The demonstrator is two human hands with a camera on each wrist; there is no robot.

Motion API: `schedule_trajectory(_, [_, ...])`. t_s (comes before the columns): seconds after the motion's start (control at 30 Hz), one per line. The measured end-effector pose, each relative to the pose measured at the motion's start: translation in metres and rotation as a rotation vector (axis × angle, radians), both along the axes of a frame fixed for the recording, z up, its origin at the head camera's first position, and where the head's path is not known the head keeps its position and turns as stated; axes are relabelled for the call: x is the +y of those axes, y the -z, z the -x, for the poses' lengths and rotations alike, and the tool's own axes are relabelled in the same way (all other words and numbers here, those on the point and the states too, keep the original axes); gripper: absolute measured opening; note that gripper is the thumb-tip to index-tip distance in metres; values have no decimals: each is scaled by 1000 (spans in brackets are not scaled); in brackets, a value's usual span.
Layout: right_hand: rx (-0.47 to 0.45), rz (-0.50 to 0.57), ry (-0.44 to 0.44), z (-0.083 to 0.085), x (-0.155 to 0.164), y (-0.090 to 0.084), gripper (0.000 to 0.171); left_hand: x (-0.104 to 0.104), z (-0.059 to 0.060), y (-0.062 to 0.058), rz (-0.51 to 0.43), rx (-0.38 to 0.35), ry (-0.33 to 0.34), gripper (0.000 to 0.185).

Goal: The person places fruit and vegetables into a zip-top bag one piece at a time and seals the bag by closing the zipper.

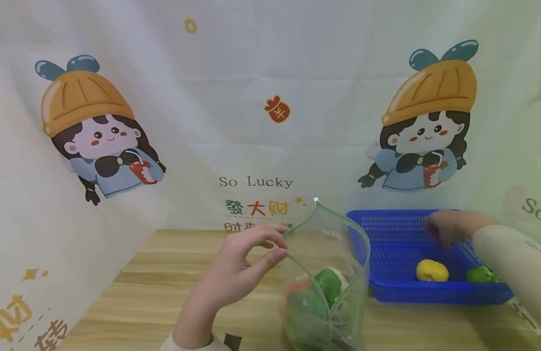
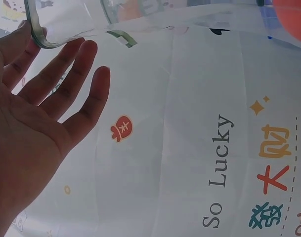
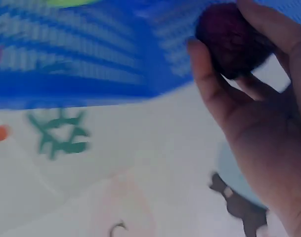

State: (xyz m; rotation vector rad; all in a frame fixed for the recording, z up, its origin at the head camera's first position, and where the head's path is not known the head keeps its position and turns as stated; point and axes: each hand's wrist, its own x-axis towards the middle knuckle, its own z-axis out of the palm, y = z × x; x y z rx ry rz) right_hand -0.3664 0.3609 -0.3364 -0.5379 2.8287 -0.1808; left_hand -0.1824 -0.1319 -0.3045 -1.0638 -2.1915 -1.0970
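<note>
A see-through bag with green edging (image 1: 362, 243) stands open at the top on the table. Inside it are a green vegetable (image 1: 329, 285), something orange and something pale, partly veiled by the bag wall. My left hand (image 1: 241, 273) pinches the bag's left rim between thumb and index finger; in the left wrist view its other fingers spread loosely outside the bag. Over the blue basket (image 1: 432, 292), my right hand (image 1: 450, 229) grips a dark purple, round fruit or vegetable (image 3: 232, 42), plain in the right wrist view and hidden by the hand in the head view.
A yellow, rounded fruit or vegetable (image 1: 432, 270) lies in the basket, with a green one (image 1: 482, 274) to its right, partly covered by my right sleeve (image 1: 516, 263). The wooden table (image 1: 165, 273) meets a printed cloth (image 1: 235, 136) at the back and sides.
</note>
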Motion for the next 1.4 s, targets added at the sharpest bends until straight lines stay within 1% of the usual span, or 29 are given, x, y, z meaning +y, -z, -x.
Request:
schedule_trajectory(0.03, [56, 26, -55, 4, -6, -7, 25, 0, 0, 1, -6, 10, 3, 6])
schedule_trajectory(0.07, [142, 60, -95, 6, -13, -14, 24, 0, 1, 1, -12, 23, 6, 3])
schedule_trajectory(0.1, [226, 99, -116, 5, -20, -22, 25, -1, 2, 2, -20, 42, 11, 2])
schedule_trajectory(0.17, [387, 207, -122, -4, -38, -37, 35, -1, 2, 3, -41, 63, 17, 6])
schedule_trajectory(0.23, [567, 333, -124, -23, -60, -50, 47, -1, 4, 4, -57, 82, 22, 12])
schedule_trajectory(0.3, [740, 479, -152, -48, -84, -60, 49, 0, 4, 3, -61, 85, 24, 13])
schedule_trajectory(0.37, [901, 647, -205, -74, -107, -68, 52, 0, 4, 3, -62, 90, 28, 12])
schedule_trajectory(0.4, [949, 755, -241, -88, -118, -71, 55, 0, 5, 2, -62, 94, 31, 12])
schedule_trajectory(0.47, [1005, 941, -313, -116, -135, -74, 57, 1, 5, 3, -62, 103, 39, 12])
schedule_trajectory(0.53, [1008, 1131, -414, -141, -147, -75, 57, 1, 5, 2, -61, 117, 46, 12])
schedule_trajectory(0.57, [1001, 1201, -467, -153, -152, -74, 57, 1, 5, 2, -61, 120, 47, 13])
schedule_trajectory(0.6, [1002, 1227, -496, -163, -157, -72, 59, 2, 4, 2, -62, 117, 49, 13])
schedule_trajectory(0.63, [1014, 1210, -504, -172, -160, -70, 65, 2, 4, 1, -62, 114, 51, 12])
schedule_trajectory(0.67, [1007, 1186, -502, -179, -164, -68, 70, 2, 4, 1, -62, 111, 53, 12])
schedule_trajectory(0.7, [988, 1150, -497, -185, -167, -67, 71, 3, 4, 0, -62, 113, 54, 12])
schedule_trajectory(0.8, [902, 941, -438, -196, -175, -63, 76, 3, 4, 0, -61, 124, 58, 13])
schedule_trajectory(0.83, [862, 886, -430, -197, -177, -62, 79, 3, 4, 1, -60, 128, 59, 13])
schedule_trajectory(0.9, [788, 826, -444, -196, -180, -60, 86, 3, 3, 1, -55, 132, 58, 13])
schedule_trajectory(1.0, [720, 772, -467, -191, -182, -55, 79, 3, 1, 2, -42, 121, 47, 12])
schedule_trajectory(1.13, [700, 698, -467, -188, -179, -53, 70, 3, 0, 1, -29, 117, 35, 12])
schedule_trajectory(1.3, [701, 636, -457, -188, -175, -54, 66, 2, 1, 0, -36, 117, 36, 13])
schedule_trajectory(1.4, [650, 613, -444, -187, -174, -56, 60, 1, 1, 0, -47, 125, 37, 14])
